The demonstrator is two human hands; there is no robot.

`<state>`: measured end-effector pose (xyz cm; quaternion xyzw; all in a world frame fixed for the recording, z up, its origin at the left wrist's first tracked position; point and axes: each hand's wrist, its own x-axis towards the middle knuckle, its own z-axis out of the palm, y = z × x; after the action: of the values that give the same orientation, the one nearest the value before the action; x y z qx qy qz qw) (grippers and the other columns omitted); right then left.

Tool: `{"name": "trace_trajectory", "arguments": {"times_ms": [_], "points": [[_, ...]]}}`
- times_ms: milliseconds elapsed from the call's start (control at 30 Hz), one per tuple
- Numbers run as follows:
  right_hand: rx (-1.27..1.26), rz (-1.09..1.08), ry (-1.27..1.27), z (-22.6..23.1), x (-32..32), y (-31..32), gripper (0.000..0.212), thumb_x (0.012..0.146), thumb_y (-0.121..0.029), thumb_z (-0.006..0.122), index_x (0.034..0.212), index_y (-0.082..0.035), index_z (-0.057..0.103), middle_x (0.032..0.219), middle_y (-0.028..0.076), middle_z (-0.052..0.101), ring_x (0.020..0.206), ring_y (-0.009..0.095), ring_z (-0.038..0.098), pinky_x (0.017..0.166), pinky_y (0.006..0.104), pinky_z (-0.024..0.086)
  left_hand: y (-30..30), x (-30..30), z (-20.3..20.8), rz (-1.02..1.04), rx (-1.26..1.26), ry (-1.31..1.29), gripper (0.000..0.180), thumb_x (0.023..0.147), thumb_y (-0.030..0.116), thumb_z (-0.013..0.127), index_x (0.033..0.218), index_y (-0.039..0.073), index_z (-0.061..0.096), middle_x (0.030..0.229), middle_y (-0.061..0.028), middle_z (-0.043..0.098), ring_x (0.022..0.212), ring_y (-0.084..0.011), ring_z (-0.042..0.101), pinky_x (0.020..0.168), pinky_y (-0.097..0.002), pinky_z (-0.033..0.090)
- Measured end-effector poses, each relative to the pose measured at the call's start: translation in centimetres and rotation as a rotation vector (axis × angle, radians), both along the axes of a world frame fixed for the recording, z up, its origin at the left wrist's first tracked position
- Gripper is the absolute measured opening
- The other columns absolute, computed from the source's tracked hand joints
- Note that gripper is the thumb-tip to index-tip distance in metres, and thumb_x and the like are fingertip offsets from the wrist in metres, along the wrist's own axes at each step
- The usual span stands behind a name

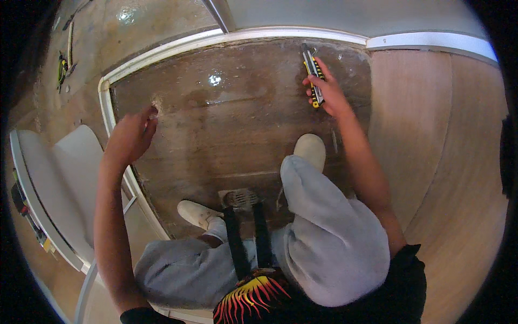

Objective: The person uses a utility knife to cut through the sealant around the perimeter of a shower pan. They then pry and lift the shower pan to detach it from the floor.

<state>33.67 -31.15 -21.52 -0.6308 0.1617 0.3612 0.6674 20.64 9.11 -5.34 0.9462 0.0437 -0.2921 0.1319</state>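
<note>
clock ref: view centre, 12 at top edge
right hand (333, 97): 1 o'clock, fingers closed round a utility knife (312, 67), thumb along its near part
utility knife: yellow-and-black body, grey nose, gripped in right hand at 1 o'clock; nose points between 11 and 12, butt end toward 6; can't tell how much blade is out
left hand (129, 135): between 9 and 10 o'clock, fingers curled in, low over the floor (232, 129); something small and pale shows at the tips, can't tell if pinched
pale patch: light, rough spot (157, 102) on the floor, just beyond the left fingertips
floor: brown, streaked, looks wet; bright glare at 11
white frame (106, 102): raised edging round the floor, runs from 8 up past 10 and over 12 to about 1
metal post (218, 13): between 11 and 12, foot meets the white frame
grey panel (345, 15): 1 o'clock, beyond the frame
wood-look boards (410, 102): between 2 and 3, seam running lengthwise
drain grate (241, 197): 7 o'clock, near centre, between the shoes; two black straps (233, 237) hang beside its lower edge
shoes (310, 151): beige pair, one between 2 and 3, other between 7 and 8
trousers (334, 237): grey, knees bent, 4 to 7
curved pale panel (46, 167): 9 o'clock, outside the frame
tool cluster (21, 202): between 8 and 9, past the panel's outer edge, partly hidden
green-handled tool (60, 73): 10 o'clock, well apart from left hand
</note>
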Motion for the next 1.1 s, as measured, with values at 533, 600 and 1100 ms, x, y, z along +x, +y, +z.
{"name": "trace_trajectory", "arguments": {"times_ms": [533,600,1100], "points": [[-0.452,0.595,0.067,6.2,6.0,-0.9,0.054,0.092,-0.014,0.051,0.142,-0.026,0.034,0.070,0.000,0.049,0.055,0.010,0.044,0.045,0.0262,0.041,2.6,1.8,-4.6,-0.138,-0.162,0.084,0.026,0.088,0.019,0.053,0.109,0.004,0.058,0.100,-0.0212,0.063,0.094,-0.0392,0.059,0.081,-0.0452,0.047],[-0.433,0.529,0.115,6.8,5.2,-1.3,0.058,0.090,-0.012,0.051,0.143,-0.027,0.030,0.074,0.004,0.055,0.058,0.013,0.049,0.046,0.0297,0.044,1.4,2.5,-2.5,-0.150,-0.210,0.049,0.028,0.088,0.020,0.053,0.110,0.004,0.057,0.099,-0.0208,0.064,0.094,-0.0390,0.060,0.082,-0.0451,0.047],[-0.102,-0.404,-0.037,0.0,-6.2,11.6,0.056,0.092,-0.011,0.052,0.143,-0.025,0.032,0.069,0.005,0.054,0.050,0.013,0.048,0.041,0.0312,0.044,-3.9,2.8,2.2,-0.073,-0.403,-0.059,0.030,0.090,0.023,0.056,0.113,0.004,0.056,0.099,-0.0201,0.064,0.094,-0.0356,0.062,0.080,-0.0407,0.048]]}}
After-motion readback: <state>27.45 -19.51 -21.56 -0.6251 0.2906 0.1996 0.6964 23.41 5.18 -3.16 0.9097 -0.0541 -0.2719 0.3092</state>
